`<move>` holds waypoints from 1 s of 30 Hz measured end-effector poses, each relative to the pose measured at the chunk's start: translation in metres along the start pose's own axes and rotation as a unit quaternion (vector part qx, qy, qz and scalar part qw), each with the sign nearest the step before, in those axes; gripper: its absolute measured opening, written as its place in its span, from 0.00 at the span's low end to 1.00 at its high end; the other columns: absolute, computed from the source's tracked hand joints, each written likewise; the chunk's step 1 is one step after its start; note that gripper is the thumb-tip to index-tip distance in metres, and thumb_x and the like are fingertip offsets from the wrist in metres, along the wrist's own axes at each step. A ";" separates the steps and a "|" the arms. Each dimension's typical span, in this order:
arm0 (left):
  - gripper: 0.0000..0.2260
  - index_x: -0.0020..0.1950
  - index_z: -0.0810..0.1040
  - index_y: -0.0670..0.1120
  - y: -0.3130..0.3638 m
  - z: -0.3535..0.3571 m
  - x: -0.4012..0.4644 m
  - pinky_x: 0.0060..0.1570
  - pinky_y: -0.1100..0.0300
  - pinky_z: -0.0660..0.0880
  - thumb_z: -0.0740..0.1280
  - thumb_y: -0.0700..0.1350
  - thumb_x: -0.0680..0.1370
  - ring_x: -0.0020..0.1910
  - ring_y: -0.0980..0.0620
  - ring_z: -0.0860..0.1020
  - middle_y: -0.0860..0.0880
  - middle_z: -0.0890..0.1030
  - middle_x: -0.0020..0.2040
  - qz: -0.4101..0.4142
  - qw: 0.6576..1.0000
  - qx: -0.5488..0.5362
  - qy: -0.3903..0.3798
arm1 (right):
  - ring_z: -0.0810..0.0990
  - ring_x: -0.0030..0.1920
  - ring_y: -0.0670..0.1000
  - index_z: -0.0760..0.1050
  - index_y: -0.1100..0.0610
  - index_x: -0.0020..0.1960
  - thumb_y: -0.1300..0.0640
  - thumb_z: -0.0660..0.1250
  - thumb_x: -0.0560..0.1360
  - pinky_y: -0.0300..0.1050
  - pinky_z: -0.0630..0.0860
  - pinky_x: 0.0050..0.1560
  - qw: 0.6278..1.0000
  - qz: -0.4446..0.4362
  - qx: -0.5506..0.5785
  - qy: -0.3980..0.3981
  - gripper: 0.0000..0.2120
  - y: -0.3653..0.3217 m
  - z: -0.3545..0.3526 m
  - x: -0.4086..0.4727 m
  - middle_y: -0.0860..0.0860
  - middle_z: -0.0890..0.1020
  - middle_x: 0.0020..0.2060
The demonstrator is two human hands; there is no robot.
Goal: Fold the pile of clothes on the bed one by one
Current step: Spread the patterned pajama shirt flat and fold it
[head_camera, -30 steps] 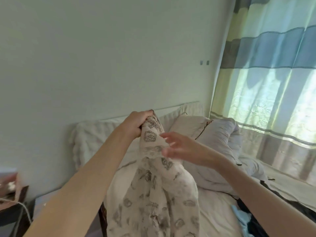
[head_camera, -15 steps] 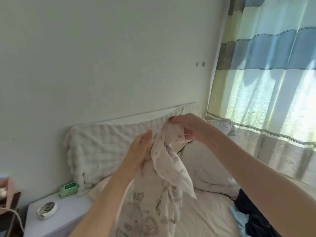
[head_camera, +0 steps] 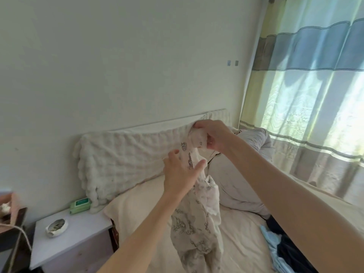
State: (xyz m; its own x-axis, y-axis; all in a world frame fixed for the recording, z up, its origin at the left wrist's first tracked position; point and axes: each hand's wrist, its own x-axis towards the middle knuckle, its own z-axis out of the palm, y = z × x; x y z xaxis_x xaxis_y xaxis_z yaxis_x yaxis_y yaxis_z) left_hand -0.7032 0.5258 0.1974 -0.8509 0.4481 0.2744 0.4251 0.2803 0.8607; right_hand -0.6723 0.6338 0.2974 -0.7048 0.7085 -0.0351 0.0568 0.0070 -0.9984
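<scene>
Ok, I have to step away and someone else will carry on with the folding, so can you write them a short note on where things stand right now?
Right hand: grips the top of the printed cream garment, holding it up over the bed.
Left hand: fingers spread, thumb against the cloth just below the right hand; no firm hold that I can see.
The garment hangs loose and crumpled, not yet laid out or folded.
More clothes, a light blue piece and a dark piece, lie unfolded at the bed's lower right.
No folded item is in view. Left to do: straighten and fold this garment, then the rest one by one.
</scene>
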 end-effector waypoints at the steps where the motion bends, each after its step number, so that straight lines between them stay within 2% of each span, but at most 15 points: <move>1: 0.30 0.67 0.59 0.45 0.004 0.005 0.002 0.53 0.58 0.71 0.69 0.55 0.73 0.55 0.54 0.69 0.51 0.66 0.58 -0.003 1.000 -0.001 -0.003 | 0.77 0.28 0.52 0.75 0.60 0.37 0.63 0.68 0.71 0.48 0.79 0.37 1.000 -0.003 0.004 -0.010 0.05 -0.001 0.001 -0.001 0.54 0.78 0.25; 3: 0.15 0.61 0.64 0.44 0.006 0.004 0.006 0.42 0.64 0.75 0.64 0.45 0.77 0.46 0.52 0.76 0.48 0.74 0.52 -0.002 0.999 -0.003 -0.034 | 0.77 0.30 0.52 0.76 0.59 0.37 0.62 0.68 0.71 0.46 0.78 0.37 1.000 -0.010 -0.005 -0.022 0.05 -0.001 -0.001 -0.004 0.53 0.78 0.26; 5: 0.07 0.52 0.71 0.48 -0.002 -0.007 0.013 0.30 0.72 0.71 0.61 0.38 0.77 0.36 0.57 0.75 0.51 0.77 0.42 0.025 0.996 -0.009 -0.091 | 0.77 0.31 0.49 0.76 0.58 0.39 0.61 0.68 0.72 0.42 0.76 0.34 0.999 -0.026 -0.018 -0.019 0.03 0.003 -0.012 -0.003 0.51 0.78 0.29; 7: 0.10 0.43 0.75 0.52 -0.012 -0.025 0.020 0.32 0.67 0.71 0.63 0.37 0.75 0.35 0.55 0.75 0.53 0.77 0.36 0.034 0.992 -0.003 -0.125 | 0.77 0.35 0.49 0.77 0.59 0.46 0.62 0.67 0.74 0.43 0.75 0.36 1.000 -0.017 0.009 -0.019 0.02 0.010 -0.034 -0.001 0.52 0.78 0.34; 8: 0.10 0.40 0.77 0.52 -0.017 -0.034 0.025 0.32 0.65 0.70 0.64 0.38 0.75 0.36 0.53 0.76 0.52 0.78 0.35 0.022 0.992 0.009 -0.124 | 0.77 0.39 0.51 0.76 0.61 0.50 0.63 0.66 0.75 0.46 0.76 0.41 0.999 0.006 0.038 -0.034 0.04 0.013 -0.046 0.002 0.54 0.79 0.38; 10: 0.06 0.43 0.80 0.50 -0.026 -0.050 0.036 0.32 0.66 0.68 0.66 0.40 0.75 0.38 0.54 0.76 0.51 0.80 0.39 -0.003 0.993 0.043 -0.110 | 0.79 0.42 0.54 0.75 0.63 0.53 0.66 0.63 0.77 0.50 0.76 0.49 0.994 0.054 0.077 -0.064 0.06 0.023 -0.067 0.006 0.57 0.80 0.42; 12: 0.03 0.44 0.81 0.47 -0.033 -0.059 0.046 0.30 0.67 0.67 0.68 0.42 0.75 0.36 0.55 0.76 0.48 0.82 0.40 -0.020 0.992 0.074 -0.097 | 0.80 0.38 0.53 0.76 0.63 0.48 0.64 0.61 0.79 0.48 0.77 0.45 0.991 0.087 0.074 -0.070 0.06 0.029 -0.081 0.008 0.56 0.81 0.38; 14: 0.04 0.40 0.80 0.45 -0.036 -0.064 0.054 0.29 0.64 0.65 0.69 0.40 0.75 0.33 0.53 0.73 0.46 0.79 0.36 -0.043 0.992 0.065 -0.104 | 0.81 0.31 0.51 0.77 0.62 0.42 0.62 0.60 0.79 0.45 0.79 0.37 0.986 0.107 0.096 -0.086 0.10 0.031 -0.092 0.012 0.54 0.82 0.31; 17: 0.05 0.40 0.79 0.41 -0.032 -0.067 0.059 0.33 0.60 0.73 0.68 0.39 0.76 0.36 0.48 0.75 0.43 0.79 0.37 -0.144 0.971 -0.094 -0.167 | 0.81 0.28 0.50 0.78 0.60 0.42 0.60 0.62 0.78 0.40 0.78 0.30 0.984 0.107 0.099 -0.106 0.10 0.027 -0.103 0.014 0.54 0.82 0.31; 19: 0.05 0.43 0.79 0.37 -0.027 -0.069 0.063 0.35 0.56 0.79 0.64 0.36 0.77 0.38 0.46 0.80 0.41 0.82 0.40 -0.228 0.916 -0.256 -0.206 | 0.82 0.29 0.51 0.78 0.61 0.44 0.58 0.66 0.76 0.40 0.79 0.29 0.984 0.107 0.079 -0.117 0.06 0.030 -0.108 0.012 0.55 0.83 0.32; 21: 0.08 0.45 0.77 0.35 -0.024 -0.072 0.068 0.32 0.55 0.81 0.59 0.33 0.79 0.35 0.46 0.82 0.40 0.83 0.38 -0.250 0.879 -0.341 -0.220 | 0.83 0.32 0.52 0.79 0.63 0.47 0.58 0.68 0.74 0.43 0.81 0.31 0.985 0.091 0.058 -0.131 0.08 0.041 -0.113 0.009 0.57 0.84 0.35; 24: 0.10 0.47 0.77 0.34 -0.019 -0.072 0.071 0.31 0.54 0.80 0.55 0.32 0.79 0.36 0.46 0.84 0.39 0.84 0.39 -0.230 0.855 -0.396 -0.241 | 0.84 0.36 0.53 0.77 0.65 0.53 0.58 0.67 0.76 0.44 0.82 0.36 0.989 0.075 0.000 -0.128 0.11 0.065 -0.121 0.006 0.58 0.84 0.39; 27: 0.10 0.46 0.80 0.33 -0.014 -0.066 0.070 0.37 0.52 0.80 0.62 0.37 0.74 0.42 0.43 0.83 0.37 0.83 0.45 -0.234 0.834 -0.421 -0.271 | 0.83 0.38 0.53 0.77 0.65 0.51 0.59 0.62 0.79 0.45 0.81 0.38 0.982 0.116 0.045 -0.145 0.09 0.085 -0.128 0.002 0.58 0.83 0.41; 28: 0.11 0.43 0.82 0.34 -0.013 -0.063 0.069 0.38 0.53 0.80 0.64 0.40 0.71 0.41 0.43 0.83 0.38 0.83 0.43 -0.234 0.835 -0.412 -0.281 | 0.82 0.39 0.53 0.77 0.64 0.50 0.59 0.61 0.79 0.46 0.80 0.41 0.979 0.122 0.063 -0.147 0.09 0.090 -0.130 0.001 0.57 0.82 0.42; 30: 0.10 0.36 0.83 0.38 -0.014 -0.057 0.067 0.38 0.55 0.79 0.67 0.44 0.67 0.38 0.44 0.83 0.39 0.83 0.39 -0.228 0.852 -0.368 -0.295 | 0.81 0.35 0.51 0.75 0.60 0.45 0.60 0.60 0.79 0.45 0.79 0.38 0.981 0.117 0.086 -0.129 0.07 0.096 -0.134 -0.001 0.54 0.80 0.38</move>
State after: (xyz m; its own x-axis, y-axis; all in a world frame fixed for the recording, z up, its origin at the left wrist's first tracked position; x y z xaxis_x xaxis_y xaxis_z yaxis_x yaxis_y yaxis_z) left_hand -0.7840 0.5037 0.2285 -0.4803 0.8444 -0.2374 -0.4027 0.0282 0.9149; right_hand -0.5719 0.7285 0.2072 -0.8438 0.4738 -0.2521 0.1333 -0.2699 -0.9536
